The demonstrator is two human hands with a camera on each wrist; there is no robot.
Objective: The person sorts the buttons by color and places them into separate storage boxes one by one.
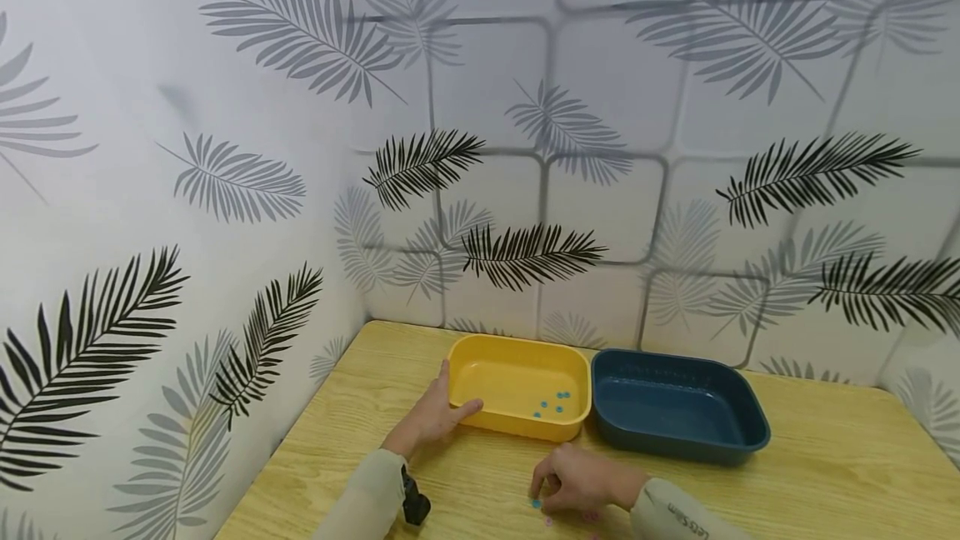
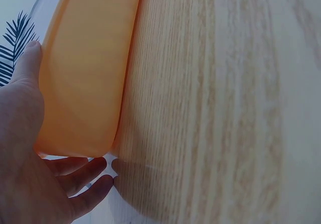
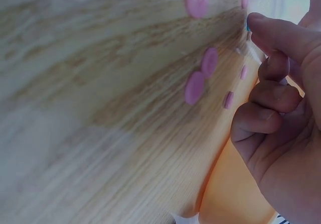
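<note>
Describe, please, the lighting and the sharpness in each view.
Head: brightest, faint sheen inside the blue tub; left wrist: dim, shadow on the table beside the left hand; right wrist: dim, whitish glare on the table, pink discs slightly soft.

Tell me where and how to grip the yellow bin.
Grip the yellow bin by the rim at its left end, ideally coming from the left. It stands upright with raised walls, and the dark blue bin sits close beside its right end, leaving little room there. The left hand holds that left end.
</note>
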